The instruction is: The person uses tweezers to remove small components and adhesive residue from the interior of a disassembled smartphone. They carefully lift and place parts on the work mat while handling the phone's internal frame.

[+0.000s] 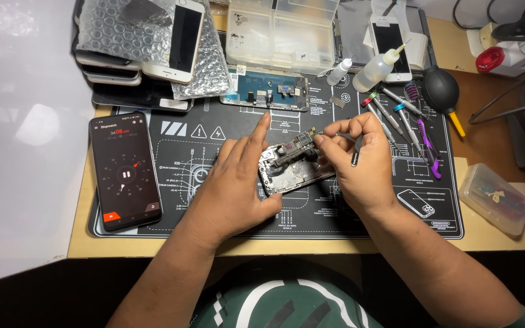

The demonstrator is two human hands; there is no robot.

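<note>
While the left hand (232, 188) steadies the opened phone (290, 170), the right hand (356, 158) pinches tweezers (358, 155).

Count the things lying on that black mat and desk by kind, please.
Screwdrivers: 5
Dropper bottles: 2
Opened phone under both hands: 1
Phone showing a stopwatch: 1
Air blower: 1
Clear parts box: 1
Total: 11

Black repair mat (202, 146) with white line diagrams; orange-tipped black blower (442, 91).
</note>
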